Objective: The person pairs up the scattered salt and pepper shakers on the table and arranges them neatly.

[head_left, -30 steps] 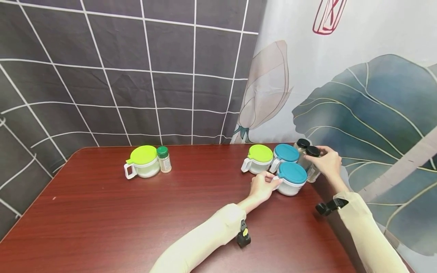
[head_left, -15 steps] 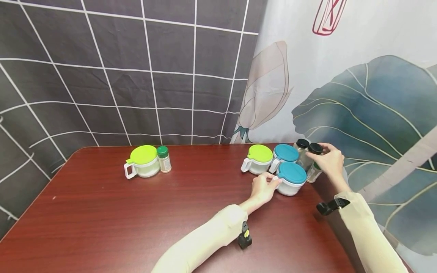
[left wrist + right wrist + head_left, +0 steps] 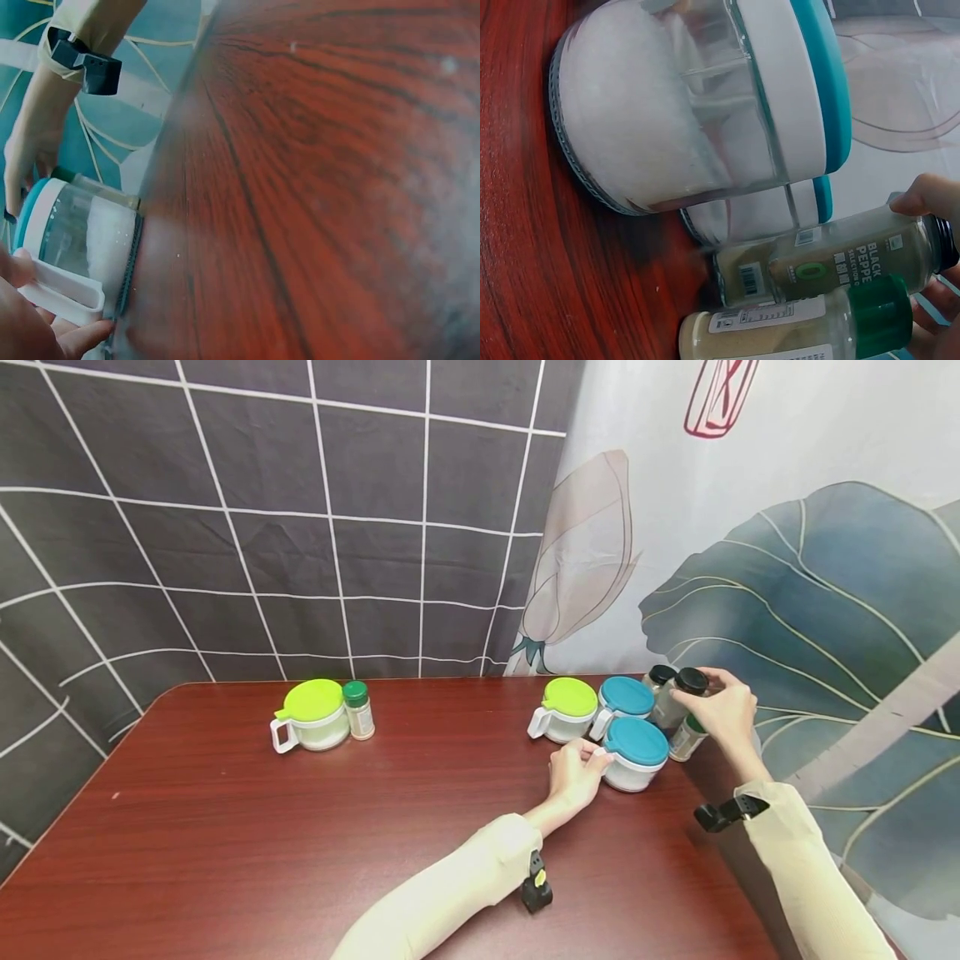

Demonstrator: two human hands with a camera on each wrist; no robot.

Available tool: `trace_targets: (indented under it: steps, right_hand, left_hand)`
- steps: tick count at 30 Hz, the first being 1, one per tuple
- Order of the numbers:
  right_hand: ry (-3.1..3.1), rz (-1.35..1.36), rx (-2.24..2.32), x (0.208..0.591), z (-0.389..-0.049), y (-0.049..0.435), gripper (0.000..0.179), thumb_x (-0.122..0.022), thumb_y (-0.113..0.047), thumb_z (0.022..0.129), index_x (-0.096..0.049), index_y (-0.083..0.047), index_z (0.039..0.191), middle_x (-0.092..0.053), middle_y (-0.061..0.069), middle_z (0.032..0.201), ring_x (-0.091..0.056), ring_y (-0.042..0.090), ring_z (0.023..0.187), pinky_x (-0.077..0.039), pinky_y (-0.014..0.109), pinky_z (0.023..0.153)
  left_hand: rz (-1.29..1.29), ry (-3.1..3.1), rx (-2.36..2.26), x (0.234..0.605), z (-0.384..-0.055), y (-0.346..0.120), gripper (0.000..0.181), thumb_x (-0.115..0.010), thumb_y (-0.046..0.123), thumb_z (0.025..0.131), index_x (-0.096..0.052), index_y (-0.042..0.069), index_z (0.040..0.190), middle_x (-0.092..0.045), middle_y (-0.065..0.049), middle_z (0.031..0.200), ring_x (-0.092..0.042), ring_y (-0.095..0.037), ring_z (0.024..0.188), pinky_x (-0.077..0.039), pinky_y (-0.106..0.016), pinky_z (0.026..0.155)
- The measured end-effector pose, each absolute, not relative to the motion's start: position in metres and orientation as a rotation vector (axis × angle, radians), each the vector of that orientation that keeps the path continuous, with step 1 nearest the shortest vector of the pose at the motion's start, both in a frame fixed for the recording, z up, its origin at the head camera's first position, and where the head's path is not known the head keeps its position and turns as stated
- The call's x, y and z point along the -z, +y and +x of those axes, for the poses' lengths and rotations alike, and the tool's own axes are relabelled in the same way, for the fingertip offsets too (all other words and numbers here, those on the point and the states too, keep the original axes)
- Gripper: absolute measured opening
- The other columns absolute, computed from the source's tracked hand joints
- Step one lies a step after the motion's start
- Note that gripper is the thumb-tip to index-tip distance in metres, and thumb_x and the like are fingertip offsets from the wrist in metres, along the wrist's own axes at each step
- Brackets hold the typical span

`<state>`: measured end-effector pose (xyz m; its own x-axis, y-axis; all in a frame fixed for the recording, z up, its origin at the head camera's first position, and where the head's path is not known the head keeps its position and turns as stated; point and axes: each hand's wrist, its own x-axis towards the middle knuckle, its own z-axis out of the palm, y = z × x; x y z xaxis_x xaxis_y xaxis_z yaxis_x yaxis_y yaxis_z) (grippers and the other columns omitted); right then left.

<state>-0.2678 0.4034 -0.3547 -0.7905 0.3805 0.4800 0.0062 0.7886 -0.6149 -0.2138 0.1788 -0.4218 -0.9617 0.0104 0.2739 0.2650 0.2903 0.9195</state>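
My left hand [image 3: 573,777] pinches the white handle [image 3: 67,289] of a glass seasoning jar [image 3: 645,112] with a blue lid and white grains inside. At the right, the fingers and thumb of my right hand [image 3: 723,717] grip a black pepper bottle [image 3: 817,259] near its black cap [image 3: 691,682]. The bottle leans slightly in the head view. Close in front of it stands a green-capped shaker [image 3: 780,330], its cap near my right fingers. A second blue-lidded jar [image 3: 628,695] and another black-capped bottle [image 3: 661,677] stand behind.
A lime-lidded jar [image 3: 570,697] stands left of the blue-lidded ones. Farther left on the red-brown table [image 3: 300,843] are another lime-lidded jar [image 3: 313,714] and a green-capped shaker [image 3: 360,712]. Patterned curtains [image 3: 375,552] hang at the table's back and right edges.
My right hand has lifted the black pepper bottle slightly and shifted it back, so the green cap in front now shows. My left hand stays on the jar's handle.
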Motion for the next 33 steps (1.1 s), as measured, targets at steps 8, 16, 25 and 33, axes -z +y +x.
trace_targets:
  steps: [8, 16, 25, 33]
  right_hand:
    - [-2.381, -0.298, -0.835, 0.349, -0.265, 0.403, 0.051, -0.079, -0.028, 0.076, -0.065, -0.004, 0.119, -0.069, 0.023, 0.106, -0.039, -0.012, 0.067, -0.037, 0.029, 0.072]
    - [-2.357, -0.271, -0.840, 0.346, -0.263, 0.402, 0.050, -0.080, -0.027, 0.076, -0.065, -0.004, 0.118, -0.069, 0.024, 0.102, -0.037, -0.015, 0.065, -0.033, 0.034, 0.079]
    - [-2.338, -0.239, -0.830, 0.340, -0.259, 0.398, 0.051, -0.080, -0.025, 0.074, -0.065, -0.004, 0.118, -0.068, 0.026, 0.099, -0.036, -0.018, 0.064, -0.031, 0.033, 0.078]
    - [-2.329, -0.254, -0.777, 0.337, -0.255, 0.394, 0.050, -0.081, -0.026, 0.072, -0.067, -0.006, 0.116, -0.068, 0.021, 0.097, -0.038, -0.015, 0.063, -0.034, 0.021, 0.063]
  left_hand:
    - [-0.239, -2.367, 1.725, 0.420, -0.213, 0.176, 0.013, -0.073, 0.023, 0.079, -0.073, 0.011, 0.083, -0.074, -0.002, 0.077, -0.067, -0.012, 0.073, -0.045, -0.017, 0.065]
    - [-0.231, -2.399, 1.711, 0.420, -0.215, 0.171, 0.013, -0.073, 0.023, 0.079, -0.073, 0.011, 0.082, -0.074, -0.001, 0.077, -0.067, -0.010, 0.073, -0.046, -0.017, 0.065]
    - [-0.239, -2.396, 1.739, 0.416, -0.213, 0.162, 0.013, -0.074, 0.022, 0.080, -0.073, 0.010, 0.082, -0.074, -0.003, 0.077, -0.067, -0.008, 0.071, -0.047, -0.015, 0.064]
    - [-0.234, -2.391, 1.790, 0.411, -0.212, 0.153, 0.012, -0.073, 0.023, 0.081, -0.073, 0.011, 0.082, -0.075, -0.003, 0.078, -0.068, -0.006, 0.069, -0.047, -0.014, 0.064]
